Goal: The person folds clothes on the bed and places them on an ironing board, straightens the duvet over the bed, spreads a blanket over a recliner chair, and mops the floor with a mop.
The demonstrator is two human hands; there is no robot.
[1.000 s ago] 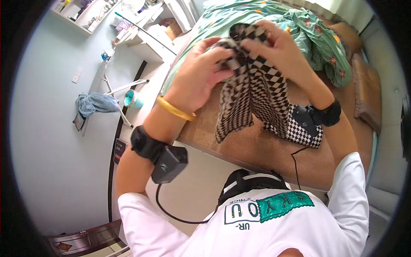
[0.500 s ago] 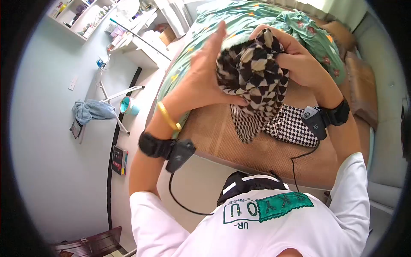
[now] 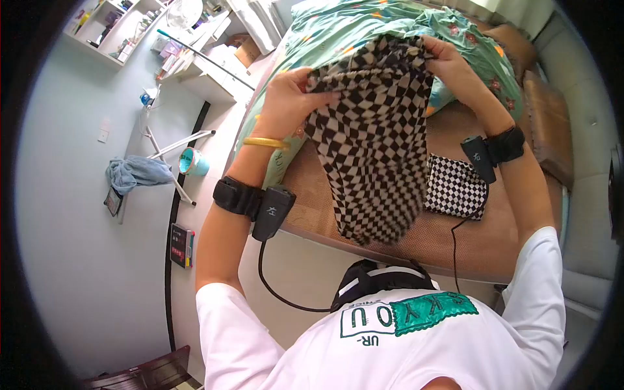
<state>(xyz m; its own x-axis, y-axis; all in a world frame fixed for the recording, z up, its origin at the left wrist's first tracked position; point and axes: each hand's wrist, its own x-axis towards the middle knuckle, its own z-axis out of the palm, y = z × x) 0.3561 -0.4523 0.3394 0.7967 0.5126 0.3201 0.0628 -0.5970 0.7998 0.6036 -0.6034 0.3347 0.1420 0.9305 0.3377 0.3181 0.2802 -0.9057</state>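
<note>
Between my two hands hangs a black-and-white checkered garment [image 3: 374, 143] with a gathered upper edge that looks like a waistband. At its upper left corner, my left hand [image 3: 292, 94] pinches the edge between thumb and fingers. My right hand [image 3: 448, 62] grips the upper right corner. The lower part drapes down over the bed's brown mat and is slightly blurred. Just right of it, a folded checkered cloth [image 3: 455, 185] lies flat on the mat, partly covered by the hanging garment and the right wrist device.
The bed carries a brown mat [image 3: 309, 188] and a rumpled green quilt [image 3: 351, 26]. Brown pillows [image 3: 549, 130] rest at the right. Black devices with cables are strapped to both wrists. On the left stand a white rack with a blue cloth [image 3: 140, 172] and a bucket [image 3: 193, 162].
The bunched garment has been opened out and now hangs full length. My left hand has moved down and closed on its edge; my right hand has shifted slightly right.
</note>
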